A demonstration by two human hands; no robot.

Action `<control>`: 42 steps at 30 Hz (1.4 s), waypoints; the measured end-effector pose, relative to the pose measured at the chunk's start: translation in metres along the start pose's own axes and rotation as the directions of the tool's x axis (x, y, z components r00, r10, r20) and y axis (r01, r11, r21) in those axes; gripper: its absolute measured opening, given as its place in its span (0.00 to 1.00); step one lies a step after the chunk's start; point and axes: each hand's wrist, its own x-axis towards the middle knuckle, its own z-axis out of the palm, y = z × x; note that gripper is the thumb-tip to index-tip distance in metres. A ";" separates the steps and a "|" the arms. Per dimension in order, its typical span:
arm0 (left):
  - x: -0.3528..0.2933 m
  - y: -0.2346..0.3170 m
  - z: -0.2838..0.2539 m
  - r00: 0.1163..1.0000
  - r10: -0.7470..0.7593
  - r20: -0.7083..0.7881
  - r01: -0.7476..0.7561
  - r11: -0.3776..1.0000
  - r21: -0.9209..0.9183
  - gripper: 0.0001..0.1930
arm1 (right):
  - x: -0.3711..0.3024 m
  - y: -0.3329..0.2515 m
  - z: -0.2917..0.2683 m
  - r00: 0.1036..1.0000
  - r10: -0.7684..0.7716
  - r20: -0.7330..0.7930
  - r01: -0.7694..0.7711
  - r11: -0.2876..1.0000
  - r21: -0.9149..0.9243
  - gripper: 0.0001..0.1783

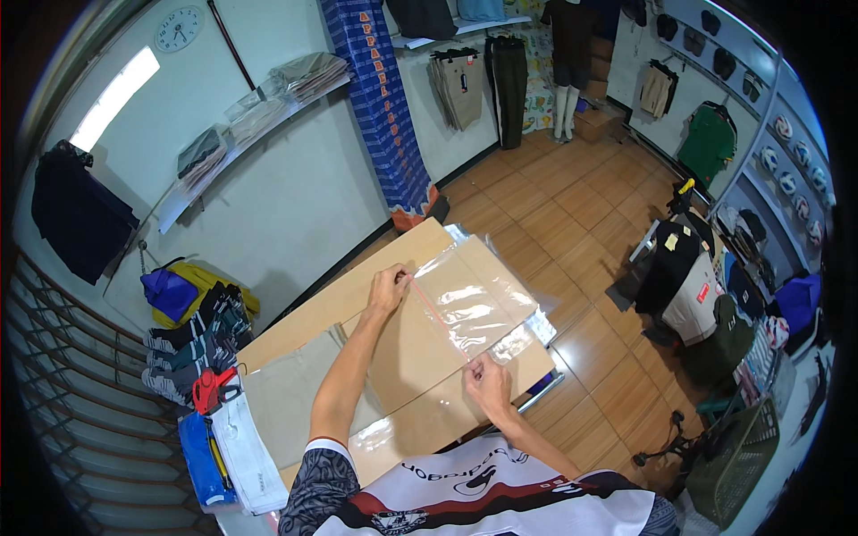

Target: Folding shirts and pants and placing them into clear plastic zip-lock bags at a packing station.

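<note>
We see a clear plastic bag [469,304] lying flat and glossy over a folded tan garment [420,344] near the bench's [308,322] far right corner, a thin red strip along its open edge. Our left hand [390,289] pinches that edge's far end; our right hand [487,382] pinches the near end, fingers closed on the plastic.

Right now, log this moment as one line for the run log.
left hand: pinches far end of bag's opening | right hand: pinches near end | clear plastic bag: flat on folded tan garment | table: brown
</note>
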 end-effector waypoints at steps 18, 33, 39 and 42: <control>-0.105 -0.042 -0.109 0.998 -0.050 0.029 0.047 0.994 0.098 0.10 | -0.087 -0.058 0.062 0.988 -0.095 0.123 0.106 0.991 -0.086 0.09; -0.249 -0.040 -0.141 0.997 -0.076 -0.014 0.075 0.908 0.412 0.39 | -0.021 -0.075 0.093 0.952 -0.262 0.157 0.295 0.922 -0.250 0.11; -0.245 -0.031 -0.132 0.998 -0.065 0.003 0.060 0.936 0.347 0.41 | -0.001 -0.083 0.098 0.956 -0.268 0.122 0.290 0.928 -0.233 0.10; -0.241 -0.024 -0.124 0.996 -0.034 0.076 0.007 0.945 0.328 0.42 | 0.004 -0.089 0.093 0.965 -0.246 0.097 0.263 0.929 -0.261 0.14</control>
